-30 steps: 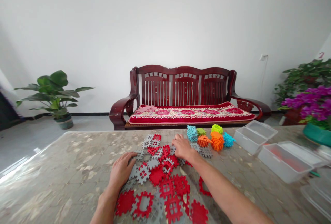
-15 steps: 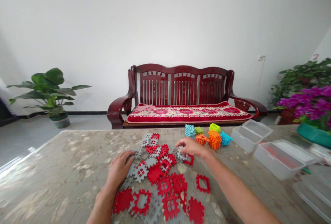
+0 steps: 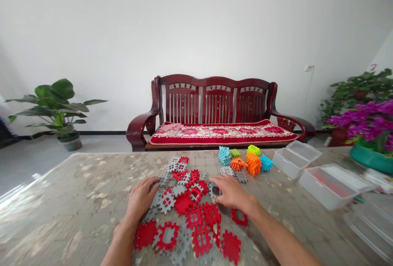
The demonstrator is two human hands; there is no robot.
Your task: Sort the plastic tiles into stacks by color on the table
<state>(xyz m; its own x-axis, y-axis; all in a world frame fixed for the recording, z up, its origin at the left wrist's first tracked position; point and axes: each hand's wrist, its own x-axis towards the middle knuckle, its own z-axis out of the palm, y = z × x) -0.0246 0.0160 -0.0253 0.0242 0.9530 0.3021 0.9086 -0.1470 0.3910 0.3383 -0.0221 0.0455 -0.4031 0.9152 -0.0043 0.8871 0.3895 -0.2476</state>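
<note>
A spread of red and grey interlocking building tiles lies on the table between my hands. My left hand [image 3: 143, 197] rests along the pile's left side, fingers stretched forward and thumb a little apart, by a grey window tile [image 3: 161, 181]. It holds nothing that I can see. On the right side, my right hand [image 3: 231, 192] has its thumb and fingertips at a grey open-frame tile [image 3: 214, 191] and grips its edge. Below its wrist shows part of a red frame tile [image 3: 240, 217]. Solid red tiles [image 3: 145, 234] and red window tiles [image 3: 202, 241] lie nearer to me.
Two grey tiles [image 3: 227, 170] lie beyond my right hand. Behind them stand coloured block shapes [image 3: 253, 164] in orange, blue and green. Clear plastic boxes [image 3: 327, 190] with lids are at the right, near a flower pot [image 3: 371, 157]. A wooden bench [image 3: 204, 82] stands past the table.
My right hand has come down towards me and slightly right, uncovering grey tiles behind it and covering a red one. The grey frame tile sits slightly nearer. My left hand has stayed put.
</note>
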